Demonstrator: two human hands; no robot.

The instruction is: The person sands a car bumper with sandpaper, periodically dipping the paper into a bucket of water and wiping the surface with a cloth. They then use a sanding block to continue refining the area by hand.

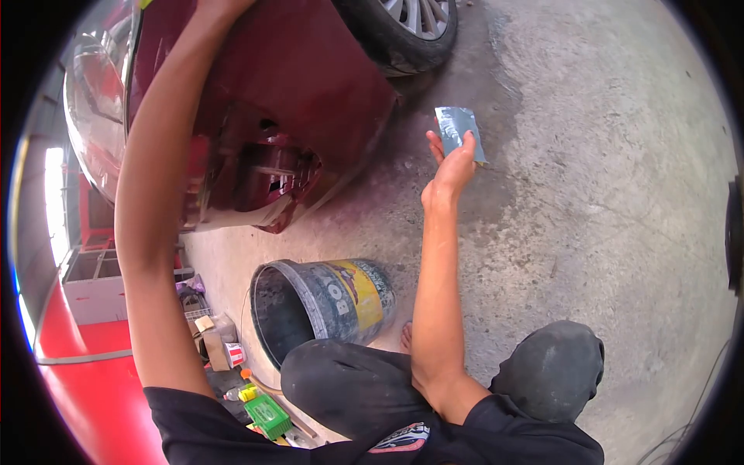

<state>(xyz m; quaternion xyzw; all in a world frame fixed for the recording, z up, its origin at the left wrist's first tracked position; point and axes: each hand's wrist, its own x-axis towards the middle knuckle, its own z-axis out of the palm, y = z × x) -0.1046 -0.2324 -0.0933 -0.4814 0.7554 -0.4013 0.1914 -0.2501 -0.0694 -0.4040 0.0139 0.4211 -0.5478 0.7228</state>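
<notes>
My right hand (452,167) holds a blue-grey, shiny rectangular sheet that looks like wet sandpaper (459,133), thumb on its face and fingers behind. It is held out above the concrete floor, apart from the car. My left arm stretches up across the dark red car bumper (302,77). Only the base of my left hand (223,6) shows at the top edge; its fingers are out of frame. An open fog-lamp hole (271,174) sits low in the bumper, beside the headlight (93,93).
A scuffed bucket (353,298) with a yellow label stands by my knee. The car's wheel (403,35) is at the top. A green box (267,417), a cardboard box (213,341) and other small items lie at lower left. Cables (686,430) run along the floor at lower right.
</notes>
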